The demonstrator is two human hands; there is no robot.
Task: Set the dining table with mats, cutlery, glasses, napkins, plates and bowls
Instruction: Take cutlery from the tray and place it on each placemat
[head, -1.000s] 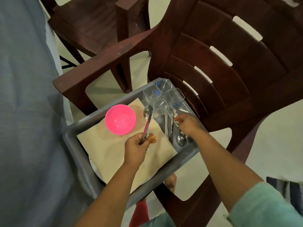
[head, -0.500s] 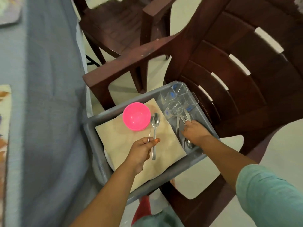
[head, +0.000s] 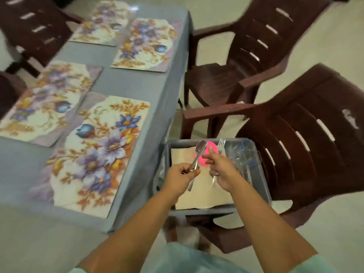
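Observation:
My left hand [head: 180, 175] grips a steel spoon [head: 200, 149] by its handle, bowl end pointing up. My right hand [head: 221, 170] holds a steel fork [head: 220, 145], tines up, just right of the spoon. Both hands hover over a grey crate [head: 265, 186] on the seat of a brown chair. In the crate lie a pink bowl [head: 211, 149], a beige napkin [head: 202, 191], clear glasses [head: 243, 154] and more cutlery [head: 247, 177] at its right side. Several floral mats lie on the table at the left, the nearest mat [head: 92, 152] beside the crate.
The table's grey cloth [head: 126, 85] hangs down just left of the crate. The brown chair [head: 307, 138] carries the crate; a second chair [head: 246, 56] stands behind it. Another chair [head: 31, 26] is at the far left. Pale floor lies to the right.
My right hand has lifted a fork out of the crate's cutlery. My left hand raised the spoon. The view swung left and back, bringing the table and its mats into sight.

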